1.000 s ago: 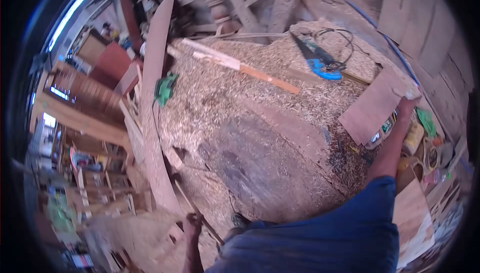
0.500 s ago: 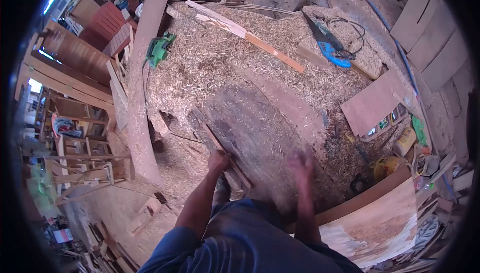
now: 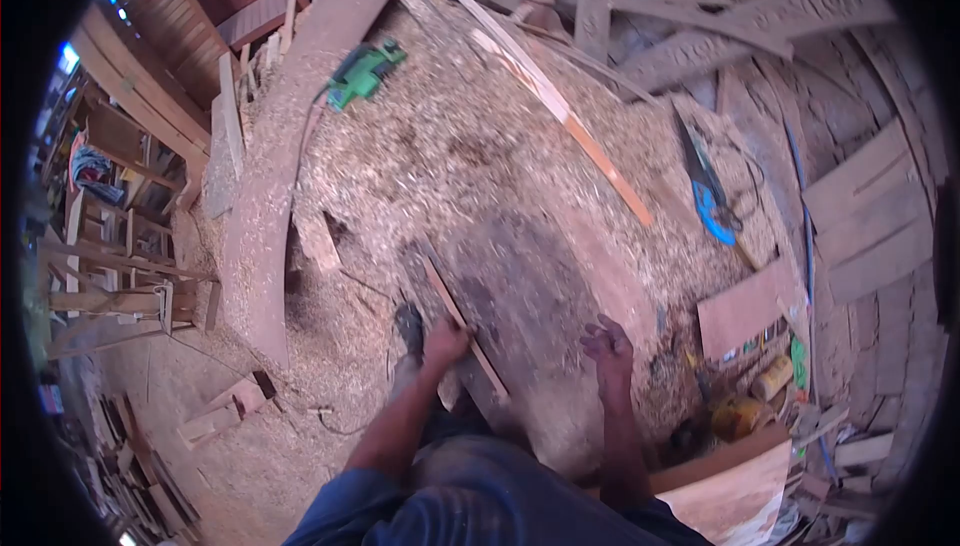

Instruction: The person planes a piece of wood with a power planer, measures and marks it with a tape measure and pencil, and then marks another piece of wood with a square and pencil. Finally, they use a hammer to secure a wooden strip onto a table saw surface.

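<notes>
My left hand (image 3: 447, 342) is closed around a narrow wooden strip (image 3: 489, 370), which runs slantwise along the left side of a dark, worn work surface (image 3: 540, 286). Over the right part of that surface hovers my right hand (image 3: 608, 346), fingers spread and slightly curled, with nothing visible in it. One shoe (image 3: 409, 328) shows just left of the strip.
Wood shavings (image 3: 430, 146) lie thickly around the work surface. A green power planer (image 3: 365, 76) rests at the upper left, beside a long curved plank (image 3: 262, 216). To the right are a blue-handled saw (image 3: 712, 211), a part-orange wooden strip (image 3: 605, 161) and a flat board (image 3: 745, 308).
The view has turned and shifted, so the surroundings sit differently in the frame. My right hand, blurred before, now shows spread fingers. My left hand still grips the wooden strip.
</notes>
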{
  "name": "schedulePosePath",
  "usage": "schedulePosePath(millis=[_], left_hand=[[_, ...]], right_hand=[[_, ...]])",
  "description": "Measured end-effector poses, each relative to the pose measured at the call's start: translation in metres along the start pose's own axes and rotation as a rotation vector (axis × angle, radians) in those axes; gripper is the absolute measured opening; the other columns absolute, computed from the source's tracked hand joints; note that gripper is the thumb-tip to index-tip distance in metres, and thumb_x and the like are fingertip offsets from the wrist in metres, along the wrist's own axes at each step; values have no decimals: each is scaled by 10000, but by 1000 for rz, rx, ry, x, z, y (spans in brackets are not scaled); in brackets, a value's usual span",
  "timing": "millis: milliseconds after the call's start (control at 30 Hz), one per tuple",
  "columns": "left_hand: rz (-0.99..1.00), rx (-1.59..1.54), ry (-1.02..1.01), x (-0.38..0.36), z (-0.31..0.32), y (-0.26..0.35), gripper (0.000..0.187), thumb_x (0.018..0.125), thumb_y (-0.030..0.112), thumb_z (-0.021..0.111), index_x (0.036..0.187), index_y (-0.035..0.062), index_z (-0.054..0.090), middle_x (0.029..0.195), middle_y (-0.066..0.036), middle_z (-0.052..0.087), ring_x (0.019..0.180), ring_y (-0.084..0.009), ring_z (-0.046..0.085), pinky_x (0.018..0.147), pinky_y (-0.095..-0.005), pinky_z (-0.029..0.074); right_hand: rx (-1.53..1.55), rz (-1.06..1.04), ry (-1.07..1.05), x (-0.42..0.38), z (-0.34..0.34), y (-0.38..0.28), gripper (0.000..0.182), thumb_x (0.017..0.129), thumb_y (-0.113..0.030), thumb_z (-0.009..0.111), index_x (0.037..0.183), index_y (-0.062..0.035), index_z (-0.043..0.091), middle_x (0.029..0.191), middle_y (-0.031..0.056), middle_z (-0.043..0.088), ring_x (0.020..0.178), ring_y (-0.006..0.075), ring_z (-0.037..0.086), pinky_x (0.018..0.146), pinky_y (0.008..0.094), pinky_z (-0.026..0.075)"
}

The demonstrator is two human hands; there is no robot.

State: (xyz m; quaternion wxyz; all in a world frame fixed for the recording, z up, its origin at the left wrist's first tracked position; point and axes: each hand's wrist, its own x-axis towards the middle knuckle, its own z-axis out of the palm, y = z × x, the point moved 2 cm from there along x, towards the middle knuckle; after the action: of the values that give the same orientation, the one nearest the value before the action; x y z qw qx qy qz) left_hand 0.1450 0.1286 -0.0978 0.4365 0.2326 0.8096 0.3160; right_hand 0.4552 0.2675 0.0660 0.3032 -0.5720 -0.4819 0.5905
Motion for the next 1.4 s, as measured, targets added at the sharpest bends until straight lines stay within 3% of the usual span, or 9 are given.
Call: schedulePosePath(millis=[200, 367, 567, 633, 700, 800, 1100, 1367, 1400], left_hand=[[99, 126, -172, 10, -21, -9, 673, 920, 668, 761, 1126, 28, 802, 932, -188, 793, 896, -349, 788, 858, -483, 592], [-192, -343, -457, 28, -98, -27, 473, 1026, 509, 743, 1076, 39, 775, 846, -93, 768, 716, -173, 725, 638, -345, 571], [-472, -739, 202, 29, -215, -163, 364, 1063, 395, 705, 1038, 34, 748, 876, -72, 760, 726, -155, 703, 641, -310, 556], [-310, -423, 378, 2, -239, -249, 410, 1053, 424, 732, 1036, 25, 640, 866, -173, 695, 810, -303, 653, 739, -546, 523], [103, 308, 797, -43, -245, -283, 308, 1043, 329, 701, 966, 37, 647, 838, -197, 665, 812, -394, 641, 712, -574, 499], [-581, -488, 450, -5, -259, -282, 311, 1047, 339, 698, 983, 36, 662, 847, -176, 680, 805, -356, 650, 708, -539, 510], [-628, -605, 330, 41, -289, -254, 333, 1058, 367, 687, 1035, 36, 705, 873, -113, 727, 785, -241, 678, 693, -436, 540], [-457, -478, 294, -29, -256, -311, 363, 1068, 392, 678, 1081, 35, 744, 897, -56, 768, 767, -139, 704, 679, -344, 567], [-494, -463, 316, -31, -254, -316, 546, 997, 457, 734, 1188, -54, 720, 1012, -195, 795, 1025, -291, 757, 921, -442, 568]], right_hand=[[-52, -14, -210, 96, 158, -19, 370, 1106, -172, 624, 1442, -19, 596, 1282, 160, 739, 1077, 257, 755, 903, 390, 615], [157, 56, -440, 179, 354, -85, 382, 1105, -156, 620, 1444, 17, 586, 1298, 197, 732, 1103, 306, 757, 937, 420, 627], [567, 32, -550, 321, 585, -143, 537, 1088, -188, 642, 1545, 35, 469, 1437, 234, 636, 1302, 371, 661, 1085, 487, 565], [694, 52, -531, 386, 651, -139, 555, 1093, -242, 638, 1561, -4, 459, 1430, 217, 629, 1350, 378, 618, 1127, 506, 526], [725, 98, -482, 425, 701, -153, 568, 1091, -306, 639, 1564, -42, 466, 1416, 189, 625, 1358, 374, 601, 1154, 521, 494], [726, 176, -393, 454, 759, -175, 620, 1066, -410, 666, 1556, -74, 487, 1433, 153, 601, 1358, 356, 592, 1195, 529, 448], [853, 335, -370, 459, 761, -202, 697, 952, -553, 774, 1441, -98, 576, 1312, 98, 605, 1184, 284, 601, 1170, 490, 452], [655, 283, -529, 306, 591, -199, 436, 1045, -554, 694, 988, -123, 666, 755, -35, 570, 656, 151, 570, 632, 356, 529], [590, 330, -498, 271, 562, -199, 438, 1044, -552, 697, 995, -117, 686, 758, -29, 577, 645, 147, 571, 615, 343, 526]])
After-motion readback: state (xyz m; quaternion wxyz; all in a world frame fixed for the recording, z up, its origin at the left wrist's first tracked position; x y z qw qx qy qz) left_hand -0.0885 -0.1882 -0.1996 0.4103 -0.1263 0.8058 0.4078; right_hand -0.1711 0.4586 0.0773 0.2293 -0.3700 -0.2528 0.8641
